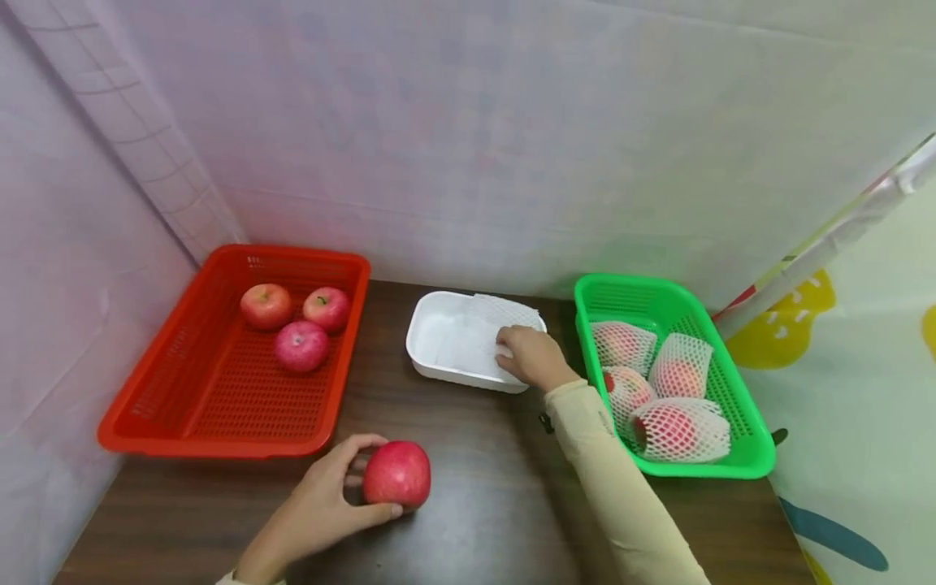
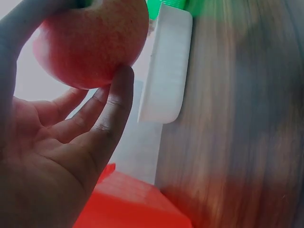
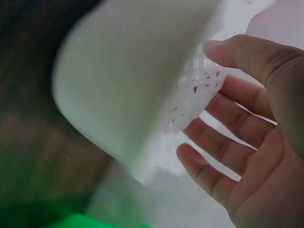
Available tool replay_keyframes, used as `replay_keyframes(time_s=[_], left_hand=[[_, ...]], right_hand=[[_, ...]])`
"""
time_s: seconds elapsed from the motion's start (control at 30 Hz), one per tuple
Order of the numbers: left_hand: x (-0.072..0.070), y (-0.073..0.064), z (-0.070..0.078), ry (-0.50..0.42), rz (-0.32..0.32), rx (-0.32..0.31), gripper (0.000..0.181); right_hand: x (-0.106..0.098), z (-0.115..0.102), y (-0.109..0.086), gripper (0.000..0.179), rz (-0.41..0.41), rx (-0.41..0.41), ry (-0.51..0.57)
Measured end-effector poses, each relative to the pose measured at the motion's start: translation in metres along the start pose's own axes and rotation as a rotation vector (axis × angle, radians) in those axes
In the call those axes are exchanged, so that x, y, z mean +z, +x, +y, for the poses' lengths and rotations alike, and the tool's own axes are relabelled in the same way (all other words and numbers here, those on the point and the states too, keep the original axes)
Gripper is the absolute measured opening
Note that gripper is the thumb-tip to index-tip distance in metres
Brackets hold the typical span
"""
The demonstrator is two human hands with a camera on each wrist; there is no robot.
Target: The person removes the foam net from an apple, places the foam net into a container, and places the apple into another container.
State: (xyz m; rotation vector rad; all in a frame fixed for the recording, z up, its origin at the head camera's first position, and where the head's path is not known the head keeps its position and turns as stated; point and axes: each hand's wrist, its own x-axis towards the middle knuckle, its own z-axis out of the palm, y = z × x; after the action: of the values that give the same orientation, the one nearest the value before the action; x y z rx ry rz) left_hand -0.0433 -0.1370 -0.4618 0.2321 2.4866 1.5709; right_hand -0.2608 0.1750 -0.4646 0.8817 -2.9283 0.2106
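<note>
On the dark wooden table [image 1: 483, 504], near its front edge, my left hand [image 1: 356, 481] grips a bare red apple [image 1: 397, 475]. In the left wrist view the apple [image 2: 90, 42] sits between thumb and fingertips [image 2: 114, 109]. My right hand [image 1: 512, 353] reaches over the right rim of the white tray [image 1: 431, 357] and rests on a white foam net [image 1: 504, 313] lying in it. Seen from the right wrist, the thumb and curled fingers [image 3: 213, 175] close around the net's edge [image 3: 199, 90] beside the tray wall [image 3: 123, 85].
A red basket [image 1: 146, 406] at the left holds three bare apples [image 1: 301, 344]. A green basket [image 1: 746, 455] at the right holds several apples wrapped in foam nets [image 1: 680, 431]. Pale fabric walls close in behind and on the left.
</note>
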Motion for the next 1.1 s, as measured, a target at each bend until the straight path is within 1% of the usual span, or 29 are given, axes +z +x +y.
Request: replay_keyframes(time_s=[0.07,0.1,0.17,0.2,0.23,0.3,0.33,0.37,0.4,0.5,0.57,0.6,0.67,0.7,0.77,0.8,0.83,0.9,0.93,1.0,1.1], left_hand=[[-0.002,0.000,0.002,0.006,0.011,-0.014,0.074],[-0.003,0.001,0.003,0.007,0.018,-0.016,0.074],[-0.006,0.001,0.004,0.015,0.030,-0.011,0.075],[-0.008,0.002,0.006,0.020,0.036,-0.012,0.075],[-0.011,0.002,0.007,0.029,0.043,-0.014,0.075],[-0.019,0.002,0.010,0.055,0.061,0.006,0.075],[-0.024,0.003,0.012,0.079,0.073,0.018,0.074],[-0.031,0.003,0.015,0.106,0.086,0.045,0.074],[-0.039,0.004,0.018,0.148,0.101,0.059,0.073],[-0.070,0.009,0.026,0.312,0.146,0.120,0.073],[-0.097,0.014,0.032,0.419,0.151,0.121,0.076],[-0.112,0.019,0.034,0.472,0.150,0.100,0.077],[-0.143,0.031,0.034,0.542,0.142,0.080,0.080],[-0.158,0.038,0.031,0.574,0.129,0.058,0.083],[-0.187,0.056,0.022,0.637,0.100,0.023,0.086],[-0.199,0.065,0.015,0.673,0.094,0.022,0.086],[-0.210,0.074,0.008,0.707,0.074,0.022,0.085],[-0.228,0.090,-0.009,0.775,0.029,0.026,0.080],[-0.234,0.097,-0.017,0.805,0.004,0.027,0.076],[-0.242,0.107,-0.032,0.864,-0.050,0.030,0.068],[-0.246,0.115,-0.049,0.910,-0.137,-0.013,0.062]], right_hand=[[-0.014,-0.002,-0.015,0.030,0.124,-0.028,-0.028],[-0.021,-0.003,-0.025,0.034,0.201,-0.042,-0.041],[-0.035,-0.007,-0.045,0.042,0.343,-0.064,-0.065],[-0.041,-0.009,-0.057,0.045,0.397,-0.071,-0.068],[-0.046,-0.011,-0.068,0.047,0.438,-0.075,-0.063],[-0.052,-0.015,-0.090,0.048,0.475,-0.077,-0.054],[-0.054,-0.017,-0.100,0.048,0.474,-0.077,-0.051],[-0.055,-0.019,-0.109,0.048,0.465,-0.076,-0.043],[-0.055,-0.020,-0.117,0.048,0.453,-0.072,-0.035],[-0.050,-0.023,-0.138,0.046,0.409,-0.062,-0.007],[-0.045,-0.024,-0.149,0.044,0.386,-0.061,0.011],[-0.043,-0.025,-0.153,0.044,0.378,-0.063,0.019],[-0.040,-0.026,-0.159,0.043,0.368,-0.063,0.029],[-0.038,-0.027,-0.161,0.044,0.365,-0.060,0.031],[-0.036,-0.029,-0.164,0.046,0.360,-0.053,0.029],[-0.035,-0.029,-0.166,0.047,0.357,-0.047,0.026],[-0.034,-0.031,-0.167,0.049,0.353,-0.044,0.023],[-0.033,-0.032,-0.169,0.051,0.346,-0.040,0.020],[-0.032,-0.033,-0.170,0.052,0.342,-0.040,0.019],[-0.031,-0.035,-0.171,0.051,0.336,-0.046,0.021],[-0.029,-0.037,-0.171,0.050,0.328,-0.058,0.029]])
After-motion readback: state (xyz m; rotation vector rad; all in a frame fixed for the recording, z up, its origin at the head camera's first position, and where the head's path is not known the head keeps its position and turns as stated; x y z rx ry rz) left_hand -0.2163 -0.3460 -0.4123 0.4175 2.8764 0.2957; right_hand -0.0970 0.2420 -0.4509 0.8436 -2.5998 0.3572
